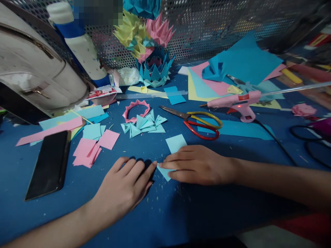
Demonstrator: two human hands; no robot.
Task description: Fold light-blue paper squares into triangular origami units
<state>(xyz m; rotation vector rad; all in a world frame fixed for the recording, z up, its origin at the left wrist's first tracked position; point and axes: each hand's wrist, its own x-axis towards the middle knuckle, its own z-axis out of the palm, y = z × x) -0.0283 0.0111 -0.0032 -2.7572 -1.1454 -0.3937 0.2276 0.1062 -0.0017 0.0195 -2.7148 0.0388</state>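
Note:
A small light blue paper piece (165, 173) lies on the blue table, partly hidden by my right hand (199, 164). My right hand rests flat over it with the fingers stretched out, pressing it down. My left hand (124, 182) is on the table to the left, its index fingertip at the paper's left corner and its other fingers loosely bent. Just beyond my right fingers is a light blue paper square (176, 143), its near edge covered by the hand. Several folded light blue paper triangles (144, 124) lie farther off, beside a pink folded paper ring (136, 109).
Scissors (190, 117) and a pink glue gun (238, 103) lie beyond my right hand. At left are a phone (48, 165), pink squares (86, 151) and a white bag (33, 65). Folded paper flowers (155, 70), a glue bottle (80, 44) and paper sheets (240, 65) stand behind.

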